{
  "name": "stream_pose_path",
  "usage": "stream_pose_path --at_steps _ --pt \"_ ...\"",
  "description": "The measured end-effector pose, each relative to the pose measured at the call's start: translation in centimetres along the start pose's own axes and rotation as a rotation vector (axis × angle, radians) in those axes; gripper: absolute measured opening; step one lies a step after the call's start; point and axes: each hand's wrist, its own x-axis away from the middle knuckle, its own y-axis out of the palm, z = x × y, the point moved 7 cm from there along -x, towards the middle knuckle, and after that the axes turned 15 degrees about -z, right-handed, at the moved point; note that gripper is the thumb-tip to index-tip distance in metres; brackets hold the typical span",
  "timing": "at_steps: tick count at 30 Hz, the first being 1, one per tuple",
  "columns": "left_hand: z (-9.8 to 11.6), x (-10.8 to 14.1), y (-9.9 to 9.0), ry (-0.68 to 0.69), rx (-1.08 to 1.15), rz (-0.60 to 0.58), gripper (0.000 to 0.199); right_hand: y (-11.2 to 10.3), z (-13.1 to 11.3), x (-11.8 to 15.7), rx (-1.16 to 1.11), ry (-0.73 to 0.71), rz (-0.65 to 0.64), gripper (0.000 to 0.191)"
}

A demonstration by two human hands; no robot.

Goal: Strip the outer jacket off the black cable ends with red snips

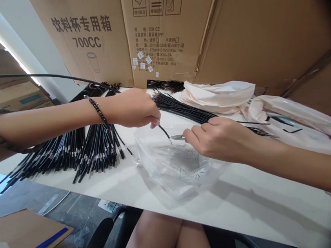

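Note:
My left hand (pixel 138 108) is closed around a black cable (pixel 164 130), whose end sticks out below the fingers. The cable's long part runs back over the forearm toward the left edge. My right hand (pixel 210 139) grips small pliers (pixel 178 137), their jaws pointing left at the cable's tip. Whether the jaws touch the tip I cannot tell. Beneath both hands lies a clear plastic bag (pixel 158 172) with many tiny metallic pieces (pixel 185 156) in it. Behind my right hand a bundle of black cables (pixel 186 108) stretches along the table.
Many black cables with white-marked ends (pixel 94 153) are fanned out on the white table (pixel 250 202) at left. Cardboard boxes (pixel 156 34) wall off the back. White plastic bags (pixel 218 94) lie at back right. Below left are a chair arm (pixel 96 241) and an open carton (pixel 29 237).

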Motion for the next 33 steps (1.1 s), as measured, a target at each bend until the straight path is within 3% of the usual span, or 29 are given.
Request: stream_pose_path --at_steps 14,33 --pt "-0.2 -0.1 0.09 0.123 0.301 -0.074 0.032 -0.42 -0.13 0.03 0.042 -0.009 0.019 0.026" --pt "-0.38 -0.34 0.86 0.113 0.389 -0.25 0.03 -0.6 -0.57 0.05 0.1 -0.04 0.046 0.027"
